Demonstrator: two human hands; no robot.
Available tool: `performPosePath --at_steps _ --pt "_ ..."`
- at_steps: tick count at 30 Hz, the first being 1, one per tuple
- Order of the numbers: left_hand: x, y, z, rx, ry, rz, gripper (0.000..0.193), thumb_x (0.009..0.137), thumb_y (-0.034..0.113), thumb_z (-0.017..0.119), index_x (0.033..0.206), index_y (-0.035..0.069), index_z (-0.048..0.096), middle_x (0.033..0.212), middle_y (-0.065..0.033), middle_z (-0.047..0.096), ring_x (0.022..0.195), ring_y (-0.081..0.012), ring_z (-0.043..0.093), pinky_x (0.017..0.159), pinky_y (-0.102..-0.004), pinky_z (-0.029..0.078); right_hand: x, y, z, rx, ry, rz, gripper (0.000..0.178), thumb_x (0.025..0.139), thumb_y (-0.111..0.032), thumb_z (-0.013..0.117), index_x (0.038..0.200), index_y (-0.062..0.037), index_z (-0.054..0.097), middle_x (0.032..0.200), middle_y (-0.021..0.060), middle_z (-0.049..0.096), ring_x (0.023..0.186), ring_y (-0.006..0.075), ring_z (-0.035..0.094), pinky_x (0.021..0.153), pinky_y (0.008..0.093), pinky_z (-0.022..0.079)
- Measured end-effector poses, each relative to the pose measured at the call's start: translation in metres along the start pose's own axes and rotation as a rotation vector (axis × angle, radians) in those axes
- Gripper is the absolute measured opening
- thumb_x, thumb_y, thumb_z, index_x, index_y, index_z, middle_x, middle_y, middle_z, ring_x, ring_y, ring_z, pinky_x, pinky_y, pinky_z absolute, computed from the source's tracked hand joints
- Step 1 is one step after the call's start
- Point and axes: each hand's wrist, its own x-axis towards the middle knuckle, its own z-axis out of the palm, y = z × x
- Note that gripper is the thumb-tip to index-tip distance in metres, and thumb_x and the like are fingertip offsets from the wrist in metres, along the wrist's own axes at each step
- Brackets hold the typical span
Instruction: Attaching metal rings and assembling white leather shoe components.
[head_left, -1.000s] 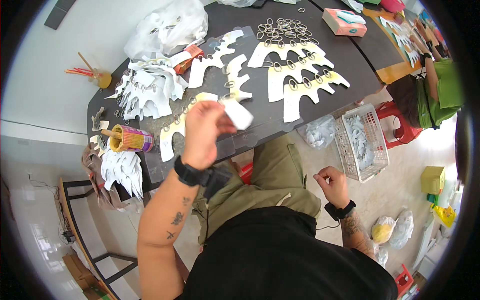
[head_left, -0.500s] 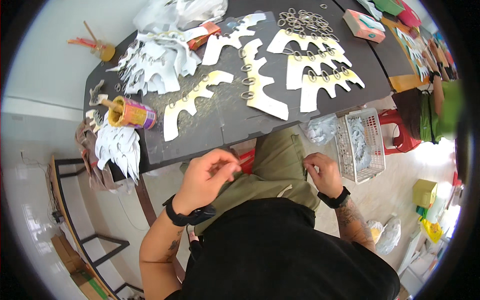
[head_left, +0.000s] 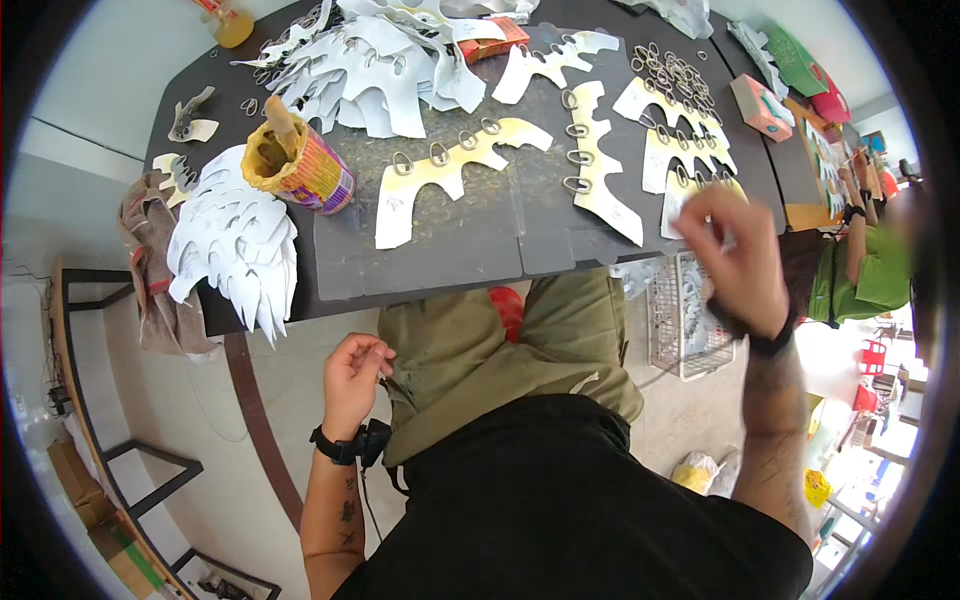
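Towel (head_left: 160, 290), brown, draped over the left end of the table (head_left: 420, 275), next to a fanned stack of white cut-outs (head_left: 235, 235) jutting past the near edge, perhaps for easy lifting one by one. Just right of that, a yellow-and-purple tub (head_left: 325, 180) with a stick (head_left: 280, 122) standing in it, presumably parked there for reach; farther back, a loose heap of white pieces (head_left: 380, 85), crowding the far left. Left hand (head_left: 352, 380) low, off the near edge beside the trousers, fingers curled in toward the thumb; cannot tell whether pinching anything. Mid-table, a yellow-edged strip (head_left: 452, 178) lying flat with three metal rings along its far side; right of it, a second strip (head_left: 600, 170) running near to far, four rings down its left side, apparently spaced to keep the coated edges apart. Toward the right, a group of ringed strips (head_left: 660, 165), the nearest partly blocked by the right hand (head_left: 735, 250), blurred, raised, fingers bent; cannot tell whether holding anything. Beyond, a ring pile (head_left: 672, 75), probably heaped for quick picking; below, a white basket (head_left: 685, 330) on the floor, partly covered by the right wrist; farther right, a tissue box (head_left: 760, 107).
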Motion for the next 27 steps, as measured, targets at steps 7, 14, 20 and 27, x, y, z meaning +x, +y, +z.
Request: performPosePath --at_steps 7,14,20,27 --pt "0.02 -0.044 -0.015 -0.013 0.063 -0.023 0.007 0.104 0.004 0.061 0.106 -0.002 0.063 0.096 -0.0094 0.072 0.08 -0.0149 0.068 0.073 -0.0291 0.056 0.16 0.015 0.026 -0.551 -0.199 -0.274 0.028 0.094 -0.031 0.073 0.088 -0.0033 0.073 0.083 0.0141 0.071 0.075 0.0347 0.069 0.069 0.047 0.053" --pt "0.003 -0.121 -0.043 -0.018 0.186 -0.147 0.006 0.103 0.002 0.059 0.104 -0.002 0.063 0.097 -0.0101 0.071 0.08 -0.0153 0.068 0.071 -0.0298 0.057 0.199 0.008 0.064 -0.826 -0.293 -0.063 0.027 0.088 -0.034 0.074 0.088 -0.0065 0.076 0.089 0.0155 0.075 0.086 0.0373 0.072 0.079 0.0476 0.058" --pt "-0.003 -0.152 -0.055 -0.014 0.224 -0.169 0.008 0.104 0.005 0.058 0.104 -0.002 0.063 0.092 -0.0094 0.071 0.079 -0.0155 0.068 0.07 -0.0299 0.057 0.209 0.024 0.068 -0.694 -0.303 -0.165 0.021 0.086 -0.026 0.073 0.086 -0.0056 0.075 0.087 0.0118 0.074 0.083 0.0338 0.071 0.077 0.0439 0.056" --pt "0.002 -0.149 -0.049 0.011 0.213 -0.097 0.009 0.105 0.005 0.058 0.103 -0.001 0.064 0.093 -0.0083 0.072 0.078 -0.0148 0.068 0.071 -0.0299 0.058 0.216 0.027 0.059 -0.592 -0.282 -0.161 0.018 0.086 -0.024 0.071 0.089 -0.0079 0.076 0.09 0.0113 0.075 0.088 0.0328 0.072 0.078 0.0446 0.057"
